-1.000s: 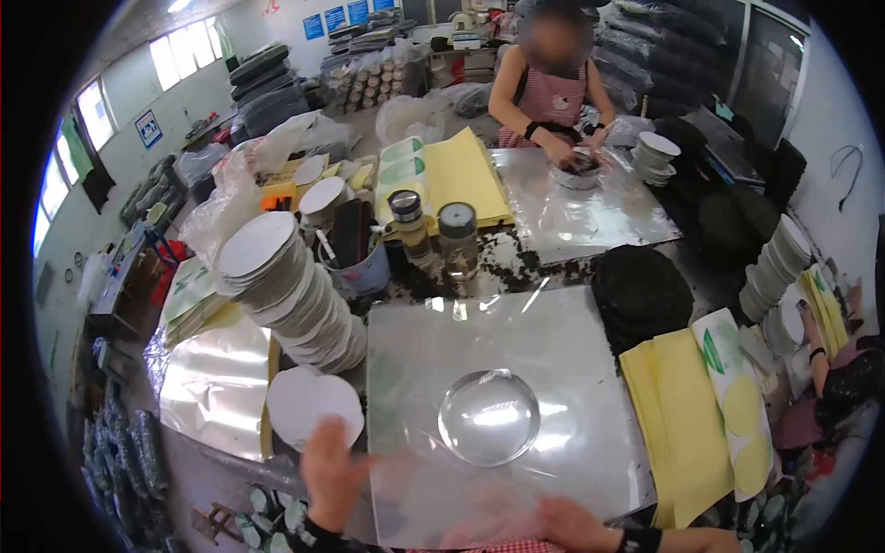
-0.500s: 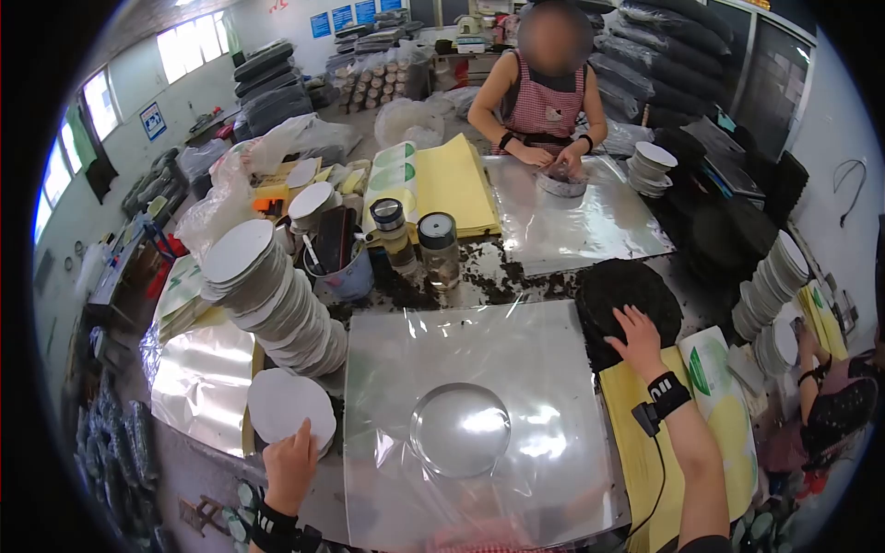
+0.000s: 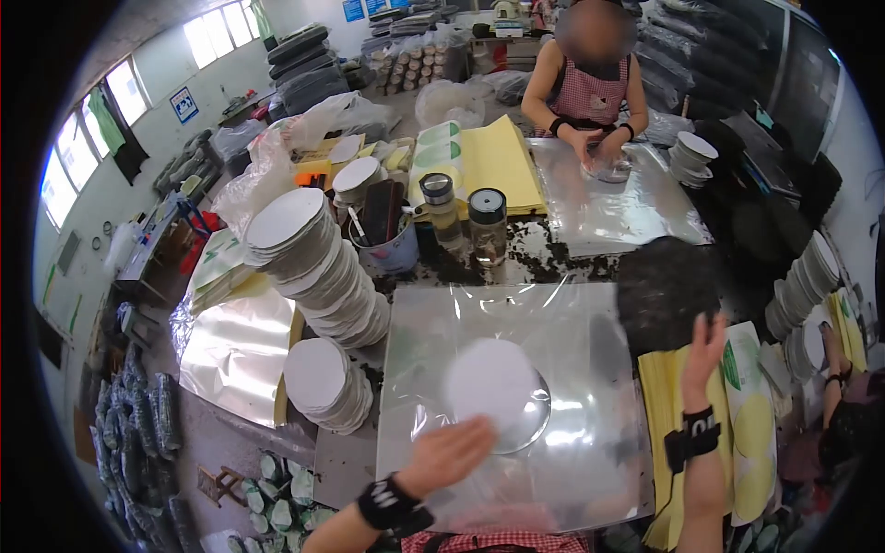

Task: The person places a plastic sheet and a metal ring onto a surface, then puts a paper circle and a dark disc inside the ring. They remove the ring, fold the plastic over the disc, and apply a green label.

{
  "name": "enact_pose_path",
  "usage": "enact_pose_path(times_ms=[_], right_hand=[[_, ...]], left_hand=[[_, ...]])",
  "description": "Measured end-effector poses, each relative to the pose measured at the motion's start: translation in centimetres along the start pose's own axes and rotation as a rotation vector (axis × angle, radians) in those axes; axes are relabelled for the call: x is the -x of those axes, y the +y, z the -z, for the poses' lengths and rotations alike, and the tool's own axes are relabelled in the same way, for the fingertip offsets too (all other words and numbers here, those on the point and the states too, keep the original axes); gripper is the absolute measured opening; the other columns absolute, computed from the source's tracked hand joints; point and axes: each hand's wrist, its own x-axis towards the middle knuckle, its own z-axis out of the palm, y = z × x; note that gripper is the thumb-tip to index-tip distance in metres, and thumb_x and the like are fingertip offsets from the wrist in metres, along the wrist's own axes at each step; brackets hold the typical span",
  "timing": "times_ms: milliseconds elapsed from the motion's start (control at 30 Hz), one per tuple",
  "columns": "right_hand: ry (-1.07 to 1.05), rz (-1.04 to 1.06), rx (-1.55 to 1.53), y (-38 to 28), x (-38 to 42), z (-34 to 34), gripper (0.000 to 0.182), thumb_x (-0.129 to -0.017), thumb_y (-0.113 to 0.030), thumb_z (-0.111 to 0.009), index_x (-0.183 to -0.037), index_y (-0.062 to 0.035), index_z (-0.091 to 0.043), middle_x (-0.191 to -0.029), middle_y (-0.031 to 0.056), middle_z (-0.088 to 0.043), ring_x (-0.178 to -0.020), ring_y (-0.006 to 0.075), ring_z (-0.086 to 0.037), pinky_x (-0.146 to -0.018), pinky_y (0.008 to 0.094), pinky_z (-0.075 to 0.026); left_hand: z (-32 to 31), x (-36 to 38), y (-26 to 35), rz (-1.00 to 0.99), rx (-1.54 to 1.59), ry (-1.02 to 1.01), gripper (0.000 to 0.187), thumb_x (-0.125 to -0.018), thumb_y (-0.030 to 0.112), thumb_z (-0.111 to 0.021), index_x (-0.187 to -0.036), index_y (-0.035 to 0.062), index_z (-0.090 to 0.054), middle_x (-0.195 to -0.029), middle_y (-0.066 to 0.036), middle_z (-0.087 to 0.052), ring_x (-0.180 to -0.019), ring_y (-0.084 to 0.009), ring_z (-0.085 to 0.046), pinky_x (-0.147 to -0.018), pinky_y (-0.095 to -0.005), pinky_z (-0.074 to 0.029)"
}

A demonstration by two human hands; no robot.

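A white round paper disc (image 3: 493, 382), blurred by motion, is held at its lower edge by my left hand (image 3: 452, 453). It is above a clear shallow round ring (image 3: 535, 419) and partly covers it. The ring lies on a shiny clear plastic sheet (image 3: 590, 323) in front of me. To the right, my right hand (image 3: 704, 355) is raised with its fingers closed at the lower right edge of a thin, ragged black sheet (image 3: 668, 290). The sheet looks like dried seaweed and is slightly blurred, and whether others lie beneath it is hidden.
Stacks of white discs (image 3: 318, 373) stand on the left. Two lidded jars (image 3: 487, 230) and a tub of tools (image 3: 387, 253) are behind the plastic. Yellow sheets (image 3: 664, 387) lie at right. A co-worker (image 3: 590, 92) works across the table; another person's arm (image 3: 834, 369) shows at right.
My left hand has moved right from the disc stack, carrying one disc over the ring. My right hand has shifted right with the black sheet's edge. The camera view has turned left.
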Motion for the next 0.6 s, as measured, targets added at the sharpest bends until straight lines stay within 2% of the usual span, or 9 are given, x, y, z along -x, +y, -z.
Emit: enact_pose_path(times_ms=[100, 200, 267, 300, 367, 433, 467, 500, 600], right_hand=[[-0.271, -0.569, -0.535, -5.5, 6.1, -1.9, 0.037, -0.100, -0.014, -0.062, -0.133, 0.0012, -0.056, -0.113, 0.0056, -0.065, -0.096, 0.0108, -0.060, -0.085, 0.0262, -0.049], [-0.540, -0.754, -0.746, -6.1, 11.0, -3.6, 0.035, -0.098, -0.012, -0.064, -0.130, 0.0009, -0.059, -0.107, 0.0045, -0.066, -0.091, 0.0099, -0.060, -0.082, 0.0266, -0.050], [-0.707, -0.659, -0.429, -6.1, 14.6, -5.6, 0.037, -0.095, -0.014, -0.067, -0.127, 0.0032, -0.059, -0.099, 0.0067, -0.066, -0.090, 0.0123, -0.061, -0.080, 0.0293, -0.051], [-0.770, -0.506, -0.259, -6.9, 16.0, -6.5, 0.041, -0.093, -0.015, -0.069, -0.127, 0.0039, -0.058, -0.099, 0.0096, -0.065, -0.090, 0.0149, -0.062, -0.081, 0.0311, -0.052], [-0.823, -0.076, 0.099, -7.1, 17.6, -7.1, 0.058, -0.088, -0.021, -0.075, -0.133, 0.0061, -0.052, -0.108, 0.0170, -0.059, -0.096, 0.0254, -0.062, -0.083, 0.0354, -0.052], [-0.724, 0.189, 0.256, -7.3, 17.3, -6.8, 0.069, -0.085, -0.024, -0.078, -0.138, 0.0068, -0.045, -0.117, 0.0182, -0.055, -0.101, 0.0294, -0.060, -0.084, 0.0369, -0.052], [-0.668, 0.321, 0.333, -8.9, 16.5, -6.7, 0.075, -0.084, -0.026, -0.079, -0.141, 0.0071, -0.042, -0.122, 0.0187, -0.053, -0.103, 0.0314, -0.059, -0.084, 0.0377, -0.052], [-0.743, 0.451, 0.342, -10.6, 15.5, -6.0, 0.096, -0.074, -0.031, -0.086, -0.145, 0.0085, -0.035, -0.121, 0.0186, -0.051, -0.107, 0.0350, -0.057, -0.083, 0.0390, -0.053], [-1.215, 0.517, 0.371, -15.9, 15.1, -8.3, 0.105, -0.064, -0.034, -0.090, -0.145, 0.0069, -0.036, -0.114, 0.0182, -0.052, -0.102, 0.0357, -0.059, -0.081, 0.0388, -0.055]], left_hand=[[-5.2, 1.5, 1.4, 0.073, 0.080, -0.184, 0.024, -0.082, 0.012, -0.070, -0.105, 0.0076, -0.069, -0.110, -0.008, -0.071, -0.095, -0.0232, -0.073, -0.072, -0.0307, -0.060], [-3.7, 2.0, 1.8, 0.137, 0.207, -0.182, 0.019, -0.081, 0.017, -0.077, -0.098, 0.0095, -0.069, -0.102, -0.005, -0.072, -0.079, -0.0212, -0.072, -0.063, -0.0294, -0.057], [-0.9, 2.0, 1.8, 0.039, 0.247, -0.146, 0.020, -0.081, 0.019, -0.079, -0.096, 0.0098, -0.069, -0.099, -0.003, -0.072, -0.073, -0.0202, -0.071, -0.059, -0.0292, -0.055], [-0.3, 1.6, 2.3, 0.025, 0.201, 0.020, 0.020, -0.081, 0.017, -0.079, -0.097, 0.0086, -0.070, -0.097, -0.003, -0.069, -0.076, -0.0218, -0.068, -0.062, -0.0316, -0.055], [-1.6, 0.7, 1.4, 0.280, 0.206, -0.079, 0.021, -0.082, 0.017, -0.078, -0.098, 0.0071, -0.070, -0.097, -0.005, -0.067, -0.081, -0.0244, -0.067, -0.066, -0.0338, -0.055], [-4.2, 1.5, -0.7, 0.473, 0.204, -0.166, 0.025, -0.082, 0.019, -0.078, -0.102, 0.0056, -0.071, -0.099, -0.008, -0.063, -0.091, -0.0295, -0.063, -0.074, -0.0373, -0.054], [-4.0, 1.1, -1.0, 0.433, 0.195, -0.163, 0.037, -0.079, 0.022, -0.080, -0.109, 0.0036, -0.068, -0.101, -0.010, -0.062, -0.092, -0.0299, -0.064, -0.074, -0.0370, -0.055], [-3.5, 0.6, -1.3, 0.390, 0.188, -0.168, 0.048, -0.076, 0.025, -0.082, -0.115, 0.0016, -0.066, -0.102, -0.011, -0.062, -0.093, -0.0303, -0.064, -0.075, -0.0367, -0.055], [-3.7, -1.9, -2.0, 0.494, 0.149, -0.404, 0.089, -0.065, 0.033, -0.088, -0.133, -0.0086, -0.050, -0.105, -0.016, -0.059, -0.093, -0.0304, -0.066, -0.073, -0.0359, -0.056]])
